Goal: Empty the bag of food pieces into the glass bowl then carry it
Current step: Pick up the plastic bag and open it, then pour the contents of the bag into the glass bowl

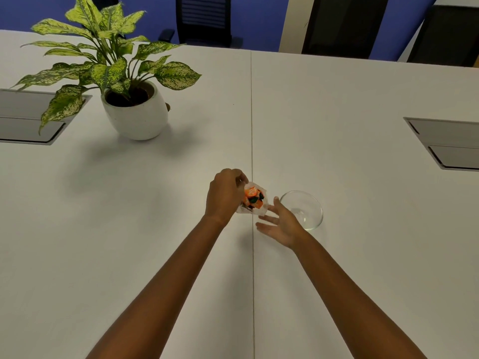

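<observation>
A small clear plastic bag (255, 199) holds orange and dark green food pieces. My left hand (224, 194) grips it from the left side, just above the white table. My right hand (281, 222) is spread open just right of the bag, fingers pointing toward it, fingertips close to its lower edge. An empty glass bowl (307, 207) stands on the table right behind my right hand, which covers part of its near rim.
A potted plant (134, 110) in a white pot stands at the far left. Grey cable hatches (449, 143) are set into the table at right and left. A seam (252, 112) runs down the table's middle. Dark chairs stand beyond the far edge.
</observation>
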